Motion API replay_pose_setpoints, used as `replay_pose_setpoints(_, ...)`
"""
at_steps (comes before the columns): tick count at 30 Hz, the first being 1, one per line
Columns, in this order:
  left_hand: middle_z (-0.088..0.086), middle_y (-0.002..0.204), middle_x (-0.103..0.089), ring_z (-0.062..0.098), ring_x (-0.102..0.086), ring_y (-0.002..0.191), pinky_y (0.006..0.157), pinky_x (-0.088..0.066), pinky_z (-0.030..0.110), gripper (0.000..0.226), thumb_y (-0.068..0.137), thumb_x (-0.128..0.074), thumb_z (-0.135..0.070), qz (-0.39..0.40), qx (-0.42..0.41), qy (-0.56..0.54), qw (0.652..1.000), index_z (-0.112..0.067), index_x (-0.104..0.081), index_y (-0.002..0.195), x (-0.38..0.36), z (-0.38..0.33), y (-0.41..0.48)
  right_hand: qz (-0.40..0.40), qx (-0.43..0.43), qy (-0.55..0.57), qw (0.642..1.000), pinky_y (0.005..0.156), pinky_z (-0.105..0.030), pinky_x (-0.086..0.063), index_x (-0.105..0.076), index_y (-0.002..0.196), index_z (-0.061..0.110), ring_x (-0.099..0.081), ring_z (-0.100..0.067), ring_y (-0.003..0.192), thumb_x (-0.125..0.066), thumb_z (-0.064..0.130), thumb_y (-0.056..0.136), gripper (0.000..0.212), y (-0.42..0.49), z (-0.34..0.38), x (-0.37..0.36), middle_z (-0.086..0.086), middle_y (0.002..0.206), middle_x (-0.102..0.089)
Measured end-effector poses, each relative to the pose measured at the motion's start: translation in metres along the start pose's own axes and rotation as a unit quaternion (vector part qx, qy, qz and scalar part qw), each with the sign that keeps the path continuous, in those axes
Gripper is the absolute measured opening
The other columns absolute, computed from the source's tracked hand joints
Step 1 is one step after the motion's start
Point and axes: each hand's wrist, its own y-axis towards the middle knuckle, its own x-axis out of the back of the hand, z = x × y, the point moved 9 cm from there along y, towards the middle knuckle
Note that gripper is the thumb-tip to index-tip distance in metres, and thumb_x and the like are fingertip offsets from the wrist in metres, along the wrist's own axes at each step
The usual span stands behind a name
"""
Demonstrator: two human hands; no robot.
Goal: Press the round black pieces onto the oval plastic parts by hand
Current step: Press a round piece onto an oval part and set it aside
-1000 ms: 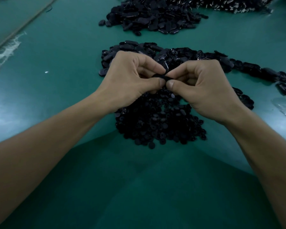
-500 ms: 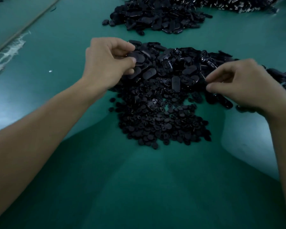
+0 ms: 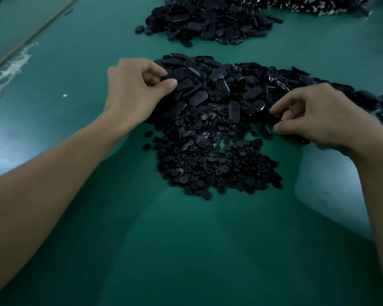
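A heap of small round black pieces (image 3: 208,164) lies on the green table (image 3: 186,250). Just behind it spreads a pile of oval black plastic parts (image 3: 232,89). My left hand (image 3: 133,91) is at that pile's left edge, thumb and forefinger pinching an oval part (image 3: 180,77). My right hand (image 3: 318,118) hovers over the right side, where the two piles meet. Its fingers are curled and the thumb and forefinger are slightly apart. Whether they hold a piece is hidden among the dark parts.
A second large pile of oval parts (image 3: 208,21) sits farther back, and another dark pile (image 3: 314,5) lies at the top right. A trail of parts (image 3: 376,102) runs off to the right. A table seam with white scuffs (image 3: 9,65) marks the left side.
A second ago both hands pressed a part together above the heap. They have since separated, the left to the oval pile's left edge and the right down to the pile's right side.
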Motion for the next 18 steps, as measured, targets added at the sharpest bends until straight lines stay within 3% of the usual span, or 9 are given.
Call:
replay_pose_setpoints(4, -0.017, 0.076, -0.063, -0.016, -0.055, 0.062, 0.060, -0.040, 0.002, 0.022, 0.084, -0.076, -0.046, -0.011, 0.000, -0.003, 1.000, -0.030, -0.070, 0.099, 0.001, -0.005, -0.004, -0.006, 0.019, -0.001, 1.000, 0.035, -0.008, -0.033, -0.072, 0.091, 0.017, -0.052, 0.005, 0.040, -0.073, 0.026, 0.091, 0.008, -0.001, 0.005, 0.001, -0.004, 0.073, -0.068)
replay_pose_setpoints(6, -0.019, 0.076, -0.063, -0.014, -0.056, 0.064, 0.062, -0.041, 0.004, 0.014, 0.087, -0.073, -0.042, -0.018, -0.011, -0.010, 1.000, -0.031, -0.070, 0.094, 0.002, -0.013, -0.006, -0.055, 0.040, -0.007, 0.998, 0.032, -0.014, -0.033, -0.071, 0.082, 0.015, -0.047, -0.003, 0.033, -0.064, 0.035, 0.096, 0.025, -0.003, 0.009, 0.010, -0.012, 0.072, -0.068)
replay_pose_setpoints(8, -0.020, 0.072, -0.064, -0.011, -0.056, 0.062, 0.061, -0.042, 0.006, 0.005, 0.088, -0.072, -0.034, -0.012, -0.026, -0.024, 0.999, -0.030, -0.070, 0.085, 0.000, -0.024, -0.008, -0.087, 0.060, 0.025, 0.994, 0.035, -0.017, -0.037, -0.070, 0.081, 0.013, -0.053, -0.003, 0.037, -0.061, 0.036, 0.098, 0.030, -0.006, 0.018, 0.016, -0.009, 0.069, -0.068)
replay_pose_setpoints(11, -0.020, 0.067, -0.064, -0.008, -0.055, 0.057, 0.057, -0.041, 0.007, 0.010, 0.089, -0.073, -0.026, 0.008, -0.047, -0.056, 0.997, -0.027, -0.071, 0.080, -0.004, -0.042, -0.015, -0.084, 0.102, 0.099, 0.986, 0.046, -0.011, -0.046, -0.070, 0.078, 0.018, -0.066, -0.001, 0.051, -0.072, 0.029, 0.091, 0.017, -0.010, 0.035, 0.008, 0.000, 0.065, -0.071)
replay_pose_setpoints(15, -0.012, 0.064, -0.070, -0.002, -0.059, 0.052, 0.050, -0.044, 0.011, 0.015, 0.091, -0.072, -0.032, 0.123, -0.056, -0.124, 0.983, -0.021, -0.075, 0.083, -0.022, -0.068, -0.029, -0.107, 0.177, 0.184, 0.961, 0.060, -0.024, -0.060, -0.073, 0.079, 0.024, -0.072, -0.008, 0.064, -0.083, 0.019, 0.080, 0.010, -0.020, 0.061, 0.004, 0.007, 0.070, -0.074)
replay_pose_setpoints(18, -0.003, 0.069, -0.074, 0.008, -0.066, 0.055, 0.046, -0.049, 0.017, 0.022, 0.094, -0.069, -0.039, 0.243, -0.019, -0.162, 0.956, -0.021, -0.075, 0.081, -0.045, -0.077, -0.045, -0.129, 0.220, 0.156, 0.954, 0.063, -0.029, -0.060, -0.077, 0.084, 0.018, -0.071, -0.010, 0.066, -0.085, 0.017, 0.078, 0.010, -0.028, 0.079, -0.006, 0.006, 0.076, -0.074)
